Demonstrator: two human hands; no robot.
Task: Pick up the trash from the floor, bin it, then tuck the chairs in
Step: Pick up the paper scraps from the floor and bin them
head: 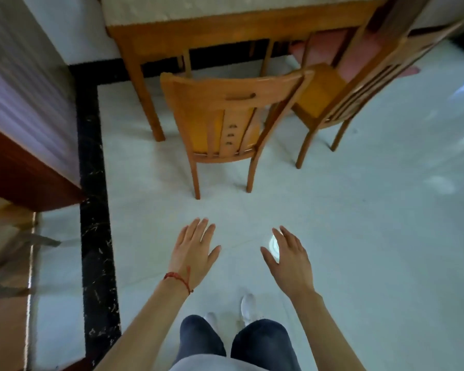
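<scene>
A wooden chair (233,113) with a yellow seat stands pulled out from the wooden table (225,33), its back towards me. A second wooden chair (359,87) stands angled at the table's right corner. Further back, a chair with a pink seat (359,49) sits close to the table. My left hand (194,253), with a red string at the wrist, is held out open, palm down, a little short of the near chair. My right hand (289,261) is also open beside it. Both hold nothing. No trash shows on the white floor (373,223).
A dark wooden cabinet (24,162) stands at the left behind a black marble floor border (94,183). My legs and white shoes (248,306) are at the bottom. Bright reflections lie on the glossy tiles at the right.
</scene>
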